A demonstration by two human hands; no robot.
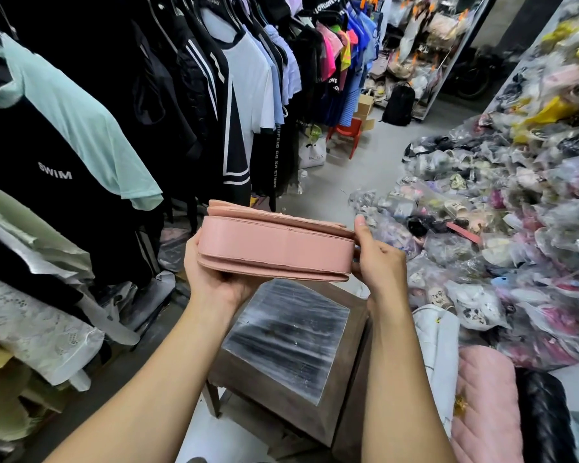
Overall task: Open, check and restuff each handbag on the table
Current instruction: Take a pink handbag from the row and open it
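I hold a pink handbag in the air above a small metal-topped table, its flat base edge turned toward me and its flap closed on top. My left hand cups the bag's left end from below, fingers curled under it. At the bag's right end my right hand grips it, thumb up along the edge. A quilted pink handbag and a black quilted handbag lie at the lower right.
A rack of hanging clothes lines the left side. Heaps of plastic-wrapped goods fill the right. A red plastic chair and a black backpack stand down the concrete aisle. White bags lie beside the table.
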